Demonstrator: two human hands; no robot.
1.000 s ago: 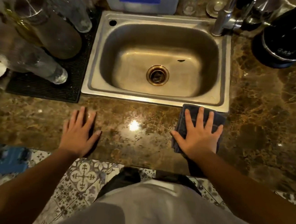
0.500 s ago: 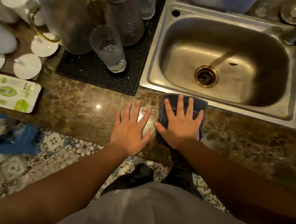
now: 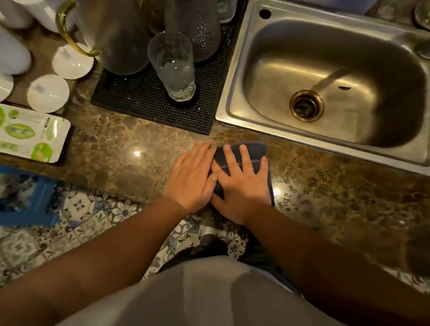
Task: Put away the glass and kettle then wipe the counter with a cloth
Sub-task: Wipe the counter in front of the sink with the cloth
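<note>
Two flat hands, right hand (image 3: 243,184) spread on cloth (image 3: 249,150), left hand (image 3: 190,179) beside, cloth lengthwise toward sink (image 3: 328,147)

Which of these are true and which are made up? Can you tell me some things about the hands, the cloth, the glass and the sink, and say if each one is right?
1. The right hand presses flat on the dark cloth. True.
2. The cloth lies inside the sink. False: it lies on the counter, in front of the sink.
3. The glass stands on the black mat. True.
4. The left hand holds the glass. False: it lies flat on the counter beside the right hand.
</note>
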